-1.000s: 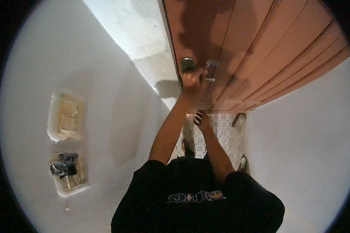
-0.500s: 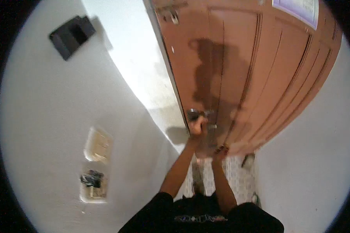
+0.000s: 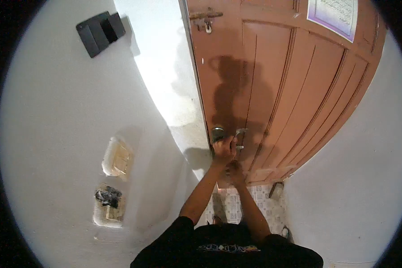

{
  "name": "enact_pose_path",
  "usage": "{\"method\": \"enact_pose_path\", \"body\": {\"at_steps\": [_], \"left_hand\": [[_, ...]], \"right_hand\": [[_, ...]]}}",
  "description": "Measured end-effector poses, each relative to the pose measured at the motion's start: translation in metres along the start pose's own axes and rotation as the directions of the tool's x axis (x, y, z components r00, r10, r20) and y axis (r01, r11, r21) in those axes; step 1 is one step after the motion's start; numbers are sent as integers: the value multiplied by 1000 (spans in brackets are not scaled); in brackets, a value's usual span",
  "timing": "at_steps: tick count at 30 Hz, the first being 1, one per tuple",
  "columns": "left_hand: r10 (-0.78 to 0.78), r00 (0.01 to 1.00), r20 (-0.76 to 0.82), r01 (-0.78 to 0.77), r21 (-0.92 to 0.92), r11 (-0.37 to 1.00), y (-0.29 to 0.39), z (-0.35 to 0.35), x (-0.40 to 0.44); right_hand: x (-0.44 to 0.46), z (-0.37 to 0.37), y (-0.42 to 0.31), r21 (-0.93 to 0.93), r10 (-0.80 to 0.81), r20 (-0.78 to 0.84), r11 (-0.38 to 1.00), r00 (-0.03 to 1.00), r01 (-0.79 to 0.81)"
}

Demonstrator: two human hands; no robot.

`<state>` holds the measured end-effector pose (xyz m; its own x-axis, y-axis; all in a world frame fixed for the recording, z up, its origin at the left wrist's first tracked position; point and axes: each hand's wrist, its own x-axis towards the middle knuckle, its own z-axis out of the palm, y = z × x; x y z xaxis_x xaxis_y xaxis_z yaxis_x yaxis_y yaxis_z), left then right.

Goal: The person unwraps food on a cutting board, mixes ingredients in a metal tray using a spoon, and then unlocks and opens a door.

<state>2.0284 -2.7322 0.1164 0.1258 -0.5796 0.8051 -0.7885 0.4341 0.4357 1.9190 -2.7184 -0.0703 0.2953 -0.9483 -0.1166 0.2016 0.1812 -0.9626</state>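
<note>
A reddish-brown panelled door (image 3: pixel 277 89) fills the upper right. On its left edge sits a dark round door knob (image 3: pixel 218 132), with a silvery fitting (image 3: pixel 240 133) beside it. My left hand (image 3: pixel 224 150) is at the lower side of the knob, fingers curled against it and thumb pointing up; the hand partly covers the knob. Just below and to the right is my right hand (image 3: pixel 235 172), close to my left wrist. Motion blurs its fingers, and a small dark patch shows near them that I cannot make out.
A bolt (image 3: pixel 206 15) and a paper notice (image 3: pixel 334 18) are higher on the door. On the left wall are a black holder (image 3: pixel 101 33) and two recessed boxes (image 3: pixel 117 157), the lower with black wires (image 3: pixel 108 196). A door stop-like block (image 3: pixel 276 190) stands on the tiled floor (image 3: pixel 236 203).
My right hand has moved left, from the lower part of the door to just under my left hand. My left hand stays by the knob. The view has shifted slightly.
</note>
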Motion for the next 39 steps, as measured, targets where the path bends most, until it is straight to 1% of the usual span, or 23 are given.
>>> {"method": "enact_pose_path", "body": {"at_steps": [1,2,3,4,6,7,9,10,12,13,15,16,18,22,24,28,31,33,34,36,37,39], "left_hand": [[-24,1000,6,24,-3,1000,9,-5,1],[-38,999,24,38,-25,999,19,-11,8],[-53,998,44,55,-41,998,25,-18,15],[-84,995,58,87,-36,996,27,-19,17],[24,995,93,-23,-14,1000,30,-13,10],[-5,995,101,6,-9,1000,26,-9,5],[-72,975,211,70,16,997,17,0,-1],[-83,974,210,80,21,997,11,4,-3],[-42,989,141,37,37,999,1,7,-7],[-56,987,148,51,34,998,-1,8,-12],[15,995,96,-25,104,994,-3,12,-11],[18,995,99,-28,99,995,-2,11,-9],[24,998,66,-25,14,1000,1,7,-4],[33,996,84,-32,-14,999,6,0,4],[26,998,66,-23,-52,998,7,2,1],[22,995,99,-22,-1,1000,2,1,1],[15,994,108,-9,-50,999,4,5,-4],[-53,987,153,44,63,997,5,7,-7],[-54,987,154,44,66,997,4,9,-9],[-24,996,90,17,78,997,2,11,-9],[-23,995,94,15,79,997,2,12,-8],[34,999,-1,-34,12,999,4,13,-5]], "right_hand": [[12,22,18,-186,-203,44,960,978,208],[24,43,38,-355,-398,86,845,914,401],[22,57,36,-394,-449,95,803,889,448],[19,63,28,-328,-371,51,871,927,367],[10,68,14,-217,-244,-19,948,970,234],[10,70,7,-180,-209,-40,963,977,199],[9,71,2,-128,-159,-66,980,985,150],[11,73,-1,-116,-149,-71,983,986,140],[10,76,-2,-98,-136,-81,987,987,128],[12,76,0,-95,-127,-82,988,989,119],[12,80,-5,-86,-120,-89,990,989,113],[13,82,-5,-83,-121,-92,990,988,113],[13,85,-6,-73,-118,-99,991,988,111],[16,92,-9,-60,-123,-108,991,986,117],[14,92,-10,-59,-127,-113,991,985,121],[13,95,-12,-42,-133,-121,991,984,128],[10,96,-12,-28,-129,-135,992,982,126],[6,96,-12,-23,-125,-141,992,982,123],[5,96,-13,-20,-122,-142,992,982,121],[4,97,-15,-13,-121,-145,993,982,120],[4,97,-16,-8,-121,-148,993,982,121],[5,95,-21,-5,-123,-155,992,980,123]]}}
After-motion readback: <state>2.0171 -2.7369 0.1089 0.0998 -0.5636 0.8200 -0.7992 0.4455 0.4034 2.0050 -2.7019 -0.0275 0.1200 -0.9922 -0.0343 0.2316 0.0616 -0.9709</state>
